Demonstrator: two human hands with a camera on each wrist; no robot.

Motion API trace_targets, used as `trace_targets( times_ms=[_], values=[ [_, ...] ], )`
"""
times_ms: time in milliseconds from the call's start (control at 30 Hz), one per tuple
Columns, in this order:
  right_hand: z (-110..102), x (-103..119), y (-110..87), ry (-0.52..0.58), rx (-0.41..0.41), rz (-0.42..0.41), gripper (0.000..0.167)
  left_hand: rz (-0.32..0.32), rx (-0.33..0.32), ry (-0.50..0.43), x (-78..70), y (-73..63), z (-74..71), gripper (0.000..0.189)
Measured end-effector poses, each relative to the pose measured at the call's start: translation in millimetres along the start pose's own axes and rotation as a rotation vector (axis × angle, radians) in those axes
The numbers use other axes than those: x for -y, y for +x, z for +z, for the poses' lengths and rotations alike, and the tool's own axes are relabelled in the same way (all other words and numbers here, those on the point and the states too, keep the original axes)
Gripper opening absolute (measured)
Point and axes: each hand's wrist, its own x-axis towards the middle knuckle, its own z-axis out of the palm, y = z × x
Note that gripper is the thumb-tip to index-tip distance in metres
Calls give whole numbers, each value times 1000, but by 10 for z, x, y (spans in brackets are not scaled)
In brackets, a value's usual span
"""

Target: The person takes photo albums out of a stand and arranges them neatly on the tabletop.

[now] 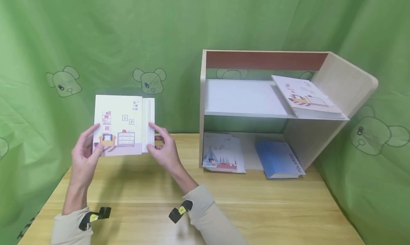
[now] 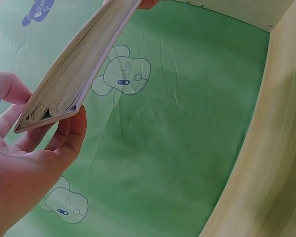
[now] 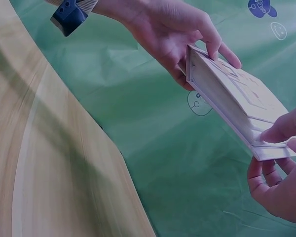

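Observation:
Above the table, both hands hold up a white book (image 1: 117,125) whose cover shows a yellow armchair and a drawer chest. At its left edge my left hand (image 1: 84,156) grips it, thumb on the cover and fingers behind; in the left wrist view the page block and spine end of the book (image 2: 71,69) face the camera. The right hand (image 1: 166,150) pinches the opposite edge, where a strip of pages shows past the cover. In the right wrist view the right thumb lies on that strip of the book (image 3: 237,98), with the other fingers underneath.
A two-tier wooden shelf (image 1: 202,95) stands at the right. On its upper board leans a similar white book (image 1: 309,95). Below lie a white illustrated book (image 1: 222,150) and a blue POLAROID book (image 1: 278,157). Green curtain (image 1: 179,31) surrounds the wooden table (image 1: 144,191).

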Motion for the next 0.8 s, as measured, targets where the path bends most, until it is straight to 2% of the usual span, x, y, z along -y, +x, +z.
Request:
trace_targets(
  times_ms=[333, 800],
  values=[
    [49, -2, 30, -5, 51, 23, 79, -16, -26, -25, 45, -7, -37, 64],
    [87, -146, 27, -1, 65, 50, 79, -70, -47, -39, 168, -53, -66, 63]
  ],
)
